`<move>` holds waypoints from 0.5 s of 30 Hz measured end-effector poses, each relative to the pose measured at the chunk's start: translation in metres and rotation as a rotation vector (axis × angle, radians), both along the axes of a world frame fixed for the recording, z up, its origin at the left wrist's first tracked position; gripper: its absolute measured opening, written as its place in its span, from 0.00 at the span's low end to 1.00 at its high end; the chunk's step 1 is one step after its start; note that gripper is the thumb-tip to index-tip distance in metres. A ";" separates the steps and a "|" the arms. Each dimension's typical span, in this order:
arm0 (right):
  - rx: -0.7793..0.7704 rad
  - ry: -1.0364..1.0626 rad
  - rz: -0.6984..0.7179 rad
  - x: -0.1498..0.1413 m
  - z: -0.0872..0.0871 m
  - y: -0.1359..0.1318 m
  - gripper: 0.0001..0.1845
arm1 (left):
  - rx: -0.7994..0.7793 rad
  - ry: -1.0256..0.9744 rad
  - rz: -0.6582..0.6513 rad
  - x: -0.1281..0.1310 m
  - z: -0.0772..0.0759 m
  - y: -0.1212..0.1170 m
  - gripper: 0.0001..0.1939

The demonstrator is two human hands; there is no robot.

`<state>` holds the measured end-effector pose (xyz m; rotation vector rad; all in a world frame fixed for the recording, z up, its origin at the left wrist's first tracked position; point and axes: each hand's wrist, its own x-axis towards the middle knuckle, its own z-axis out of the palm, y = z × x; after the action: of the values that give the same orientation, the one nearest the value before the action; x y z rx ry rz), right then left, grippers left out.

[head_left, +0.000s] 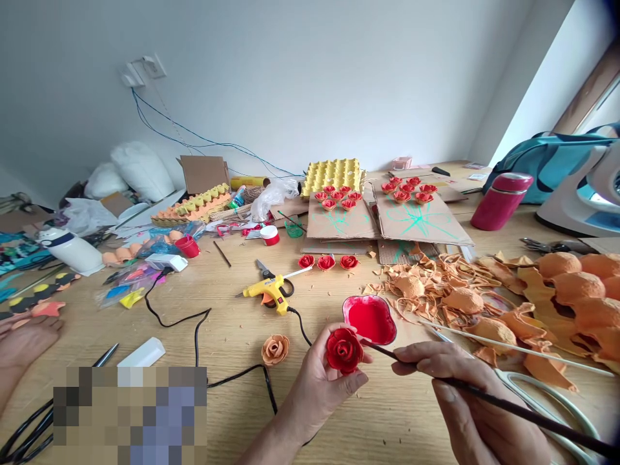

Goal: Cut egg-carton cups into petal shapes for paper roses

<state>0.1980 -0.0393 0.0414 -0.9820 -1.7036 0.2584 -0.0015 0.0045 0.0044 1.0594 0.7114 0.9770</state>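
"While the right hand point(462, 369) pinches a dark brush point(508, 405), how stands the left hand point(314, 376)?"

"Its fingers grip a red rose point(344, 351), the brush tip at its edge."

"Beyond?"

"A dish point(347, 316) of red paint point(368, 321) just behind, then three roses point(326, 262) in a row, then a yellow egg tray point(334, 175)."

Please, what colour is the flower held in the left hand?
The held flower is red; it shows in the head view.

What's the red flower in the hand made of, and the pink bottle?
Red flower: probably molded paper pulp under glossy red paint; the unpainted flower nearby shows the dull orange of the egg-tray cups. Pink bottle: smooth, softly shiny, perhaps metal, though plastic is possible.
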 end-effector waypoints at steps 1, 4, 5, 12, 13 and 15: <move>-0.002 -0.015 0.027 0.001 0.001 0.000 0.08 | 0.007 -0.002 -0.002 0.000 -0.001 0.000 0.27; -0.007 -0.037 0.113 0.004 0.004 -0.001 0.08 | 0.023 -0.017 0.008 0.000 0.000 0.001 0.26; -0.011 -0.039 0.127 0.005 0.004 -0.001 0.08 | 0.027 -0.022 0.021 0.000 0.000 0.001 0.26; 0.015 -0.026 0.160 0.007 0.001 -0.002 0.08 | 0.042 -0.014 0.064 0.000 0.000 0.001 0.26; 0.023 -0.031 0.155 0.008 -0.001 -0.002 0.08 | 0.041 -0.016 0.055 0.000 -0.001 0.001 0.26; 0.027 -0.084 0.156 0.009 -0.007 -0.001 0.10 | 0.033 -0.012 0.033 0.001 -0.001 0.001 0.26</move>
<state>0.2070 -0.0404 0.0347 -0.8519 -1.8590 0.2989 -0.0009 0.0055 0.0031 1.0730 0.7070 1.0258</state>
